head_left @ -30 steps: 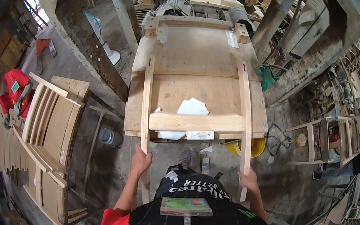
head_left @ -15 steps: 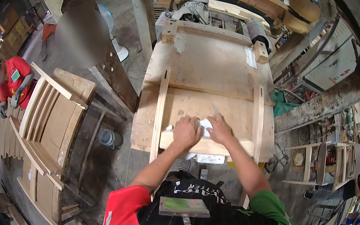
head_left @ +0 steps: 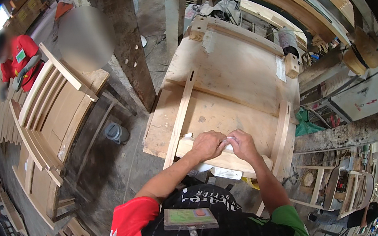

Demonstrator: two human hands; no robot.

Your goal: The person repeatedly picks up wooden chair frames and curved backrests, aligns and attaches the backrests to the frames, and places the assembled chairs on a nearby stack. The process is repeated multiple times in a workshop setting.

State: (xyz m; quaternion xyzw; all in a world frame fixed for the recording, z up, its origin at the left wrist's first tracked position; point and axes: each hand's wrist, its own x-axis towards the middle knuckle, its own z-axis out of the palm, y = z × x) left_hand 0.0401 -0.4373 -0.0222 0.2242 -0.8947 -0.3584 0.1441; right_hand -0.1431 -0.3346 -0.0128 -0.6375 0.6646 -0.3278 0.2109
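Note:
Close together over the near edge of the workbench (head_left: 246, 87), my hands pinch a thin white sheet (head_left: 229, 148), perhaps paper; its exact kind is unclear. My left hand (head_left: 209, 144) has its fingers curled on the sheet's left end. On the other side, my right hand (head_left: 243, 146) is closed with thumb and fingers together. Most of the sheet is hidden by the fingers. Just below lies a pale wooden crosspiece (head_left: 225, 160) between two long slats, the left slat (head_left: 181, 115) and the right slat (head_left: 281, 134), each slotted at its far end.
Wooden blocks and a rail (head_left: 245, 38) line the bench's far side. A thick post (head_left: 128, 50) rises at its left, near a grey bucket (head_left: 116, 133). Further left, a co-worker in a red shirt (head_left: 26, 62) stands by a curved wooden frame (head_left: 50, 99).
The white sheet lay spread between my hands; now it is bunched in my fingertips. My hands have drawn together and closed. The whole view has shifted slightly.

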